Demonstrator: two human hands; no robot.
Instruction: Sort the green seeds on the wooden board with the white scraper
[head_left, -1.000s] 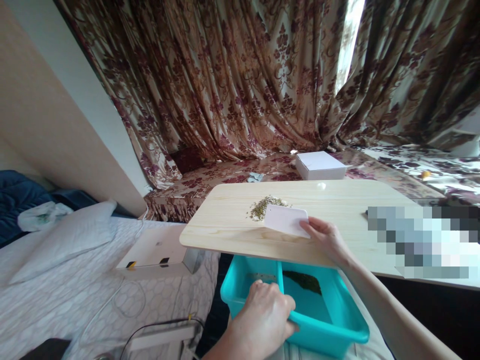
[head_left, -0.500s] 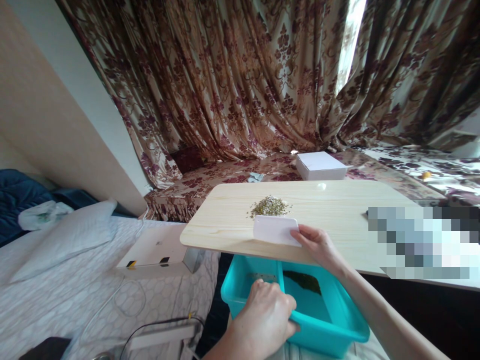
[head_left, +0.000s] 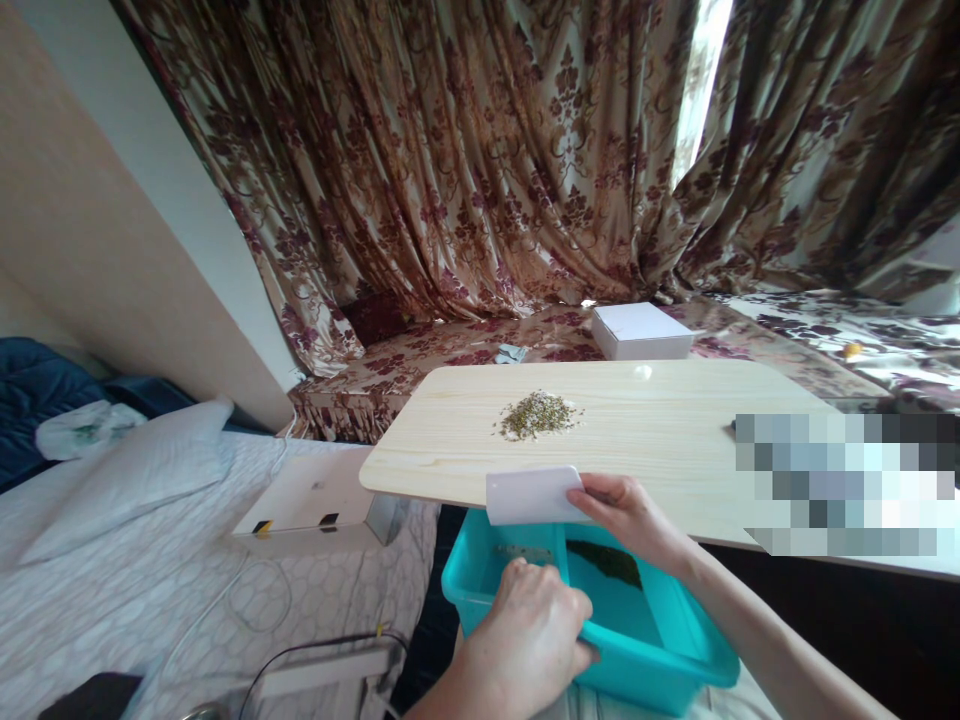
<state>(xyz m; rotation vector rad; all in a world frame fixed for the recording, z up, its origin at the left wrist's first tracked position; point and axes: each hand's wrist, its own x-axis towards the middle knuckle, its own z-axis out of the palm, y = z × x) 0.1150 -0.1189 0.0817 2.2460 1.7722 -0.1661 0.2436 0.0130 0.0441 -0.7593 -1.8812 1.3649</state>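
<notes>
My right hand (head_left: pixel 630 515) grips a white plastic scraper (head_left: pixel 529 495) by its right end, at the near edge of the light wooden tabletop (head_left: pixel 675 420). The scraper hangs just over the turquoise two-compartment bin (head_left: pixel 675 650) below the edge. My left hand (head_left: pixel 529 640) is closed on the bin's near rim at its divider. Dark green material lies in the bin's right compartment (head_left: pixel 607 565). A small pile of greenish-yellow grains (head_left: pixel 536 413) sits on the tabletop, beyond the scraper.
A white box (head_left: pixel 641 330) rests behind the table on patterned fabric under heavy floral curtains. To the left lie a bed with a pillow (head_left: pixel 127 470), a flat white box (head_left: pixel 311 500) and cables (head_left: pixel 300 660). A blurred patch covers the table's right side.
My right hand has drawn the scraper back from the grain pile to the table's near edge, over the bin. The pile stays put. My left hand has not moved.
</notes>
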